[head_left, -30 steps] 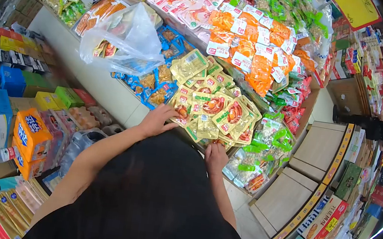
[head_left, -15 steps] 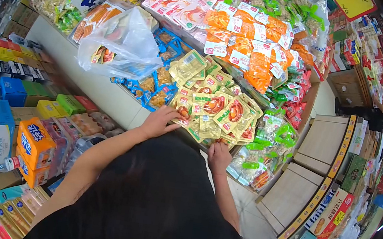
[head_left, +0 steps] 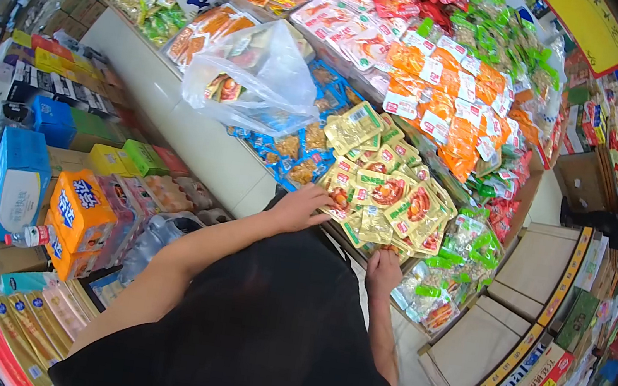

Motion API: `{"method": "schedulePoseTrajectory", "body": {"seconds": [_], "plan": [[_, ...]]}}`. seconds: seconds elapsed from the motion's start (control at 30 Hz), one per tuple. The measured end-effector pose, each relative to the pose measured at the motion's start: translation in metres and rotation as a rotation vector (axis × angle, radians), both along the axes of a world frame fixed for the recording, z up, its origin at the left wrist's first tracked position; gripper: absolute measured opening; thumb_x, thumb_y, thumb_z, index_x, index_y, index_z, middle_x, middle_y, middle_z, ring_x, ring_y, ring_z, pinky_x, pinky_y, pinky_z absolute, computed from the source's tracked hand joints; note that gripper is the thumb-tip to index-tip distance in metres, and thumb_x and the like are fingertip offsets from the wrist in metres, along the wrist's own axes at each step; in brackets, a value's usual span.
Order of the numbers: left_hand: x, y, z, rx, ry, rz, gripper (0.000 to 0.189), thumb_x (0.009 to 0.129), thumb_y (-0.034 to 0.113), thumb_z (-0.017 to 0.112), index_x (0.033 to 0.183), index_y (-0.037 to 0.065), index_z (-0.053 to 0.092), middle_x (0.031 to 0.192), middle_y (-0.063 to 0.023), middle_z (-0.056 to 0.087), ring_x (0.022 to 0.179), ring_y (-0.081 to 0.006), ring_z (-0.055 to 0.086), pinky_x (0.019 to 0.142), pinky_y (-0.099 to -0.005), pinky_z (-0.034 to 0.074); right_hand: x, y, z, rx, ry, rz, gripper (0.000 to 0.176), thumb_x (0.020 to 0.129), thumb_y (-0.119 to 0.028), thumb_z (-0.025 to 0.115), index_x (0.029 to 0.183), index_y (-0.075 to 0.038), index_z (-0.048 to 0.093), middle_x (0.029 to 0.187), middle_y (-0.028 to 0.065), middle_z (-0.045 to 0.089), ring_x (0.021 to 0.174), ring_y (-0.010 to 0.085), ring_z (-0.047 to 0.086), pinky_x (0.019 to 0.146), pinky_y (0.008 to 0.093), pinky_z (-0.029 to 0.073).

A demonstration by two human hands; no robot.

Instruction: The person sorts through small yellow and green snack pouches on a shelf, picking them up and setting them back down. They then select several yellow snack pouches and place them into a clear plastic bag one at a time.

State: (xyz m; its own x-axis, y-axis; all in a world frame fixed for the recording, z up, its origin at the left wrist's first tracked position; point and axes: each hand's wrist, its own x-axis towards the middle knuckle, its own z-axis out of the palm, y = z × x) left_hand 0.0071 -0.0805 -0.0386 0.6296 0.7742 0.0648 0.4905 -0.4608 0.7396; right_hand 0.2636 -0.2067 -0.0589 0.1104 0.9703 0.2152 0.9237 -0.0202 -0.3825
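Note:
Gold snack packets [head_left: 387, 195] with red pictures lie in an overlapping pile in the display bin. My left hand [head_left: 302, 208] rests at the near left edge of this pile, fingers spread, its fingertips on a packet. At the pile's near right edge is my right hand [head_left: 384, 270], its fingers curled in against the bin edge; whatever they hold is too small to make out. Blue snack packets [head_left: 303, 163] lie left of the gold ones, partly under a translucent plastic bag [head_left: 261, 81] with gold packets inside. Green-and-clear packets [head_left: 451, 270] sit to the right.
Orange packets [head_left: 447, 94] and pink-white packets [head_left: 351, 23] fill the bins beyond. Stacked goods, among them an orange package [head_left: 80, 214] and a blue box [head_left: 18, 182], stand at the left. Wooden shelf tops [head_left: 530, 261] curve along the right. Part of a person in dark clothing [head_left: 601, 224] shows at far right.
The view has shifted, so the bins and both hands appear further right and slightly lower. Both hands remain at the near edge of the gold pile.

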Motion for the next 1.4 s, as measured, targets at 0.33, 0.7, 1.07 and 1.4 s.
{"method": "schedulePoseTrajectory", "body": {"seconds": [0.33,0.7,1.07,1.4], "plan": [[-0.040,0.007,0.065,-0.152,0.005,0.083,0.024,0.085,0.016,0.061,0.108,0.007,0.060,0.108,-0.0090,0.060,0.103,-0.0298,0.056,0.089,-0.0374,0.045,-0.001,0.000,0.004,-0.003,0.058,0.012,0.012,0.084,-0.014,0.054,0.075,-0.005,0.056,0.074,0.0120,0.055,0.069,0.0311,0.056,0.061,0.0405,0.046],[-0.106,0.119,0.077,-0.768,-1.062,0.871,0.014,0.088,0.010,0.055,0.097,0.001,0.059,0.092,-0.0069,0.063,0.084,-0.0181,0.061,0.073,-0.0299,0.049,-0.009,-0.009,0.037,0.108,0.165,0.114,0.010,0.083,-0.004,0.050,0.084,0.001,0.059,0.081,0.0181,0.058,0.077,0.0368,0.057,0.078,0.0429,0.048],[-0.134,0.208,0.122,-0.636,-1.149,0.697,0.019,0.091,0.020,0.054,0.104,0.008,0.055,0.090,-0.0018,0.059,0.087,-0.0142,0.058,0.075,-0.0297,0.050,-0.166,0.151,0.159,0.069,0.426,0.485,0.015,0.081,0.001,0.057,0.094,-0.002,0.063,0.086,0.0135,0.062,0.080,0.0297,0.061,0.070,0.0384,0.049],[-0.162,0.285,0.125,-0.405,-0.639,0.505,0.028,0.081,0.011,0.060,0.107,0.001,0.060,0.099,-0.0089,0.064,0.086,-0.0167,0.060,0.073,-0.0300,0.049,-0.313,0.287,0.174,-0.115,0.394,0.734,0.025,0.086,-0.003,0.046,0.109,0.002,0.054,0.114,0.0212,0.054,0.105,0.0389,0.053,0.089,0.0432,0.044]]}}
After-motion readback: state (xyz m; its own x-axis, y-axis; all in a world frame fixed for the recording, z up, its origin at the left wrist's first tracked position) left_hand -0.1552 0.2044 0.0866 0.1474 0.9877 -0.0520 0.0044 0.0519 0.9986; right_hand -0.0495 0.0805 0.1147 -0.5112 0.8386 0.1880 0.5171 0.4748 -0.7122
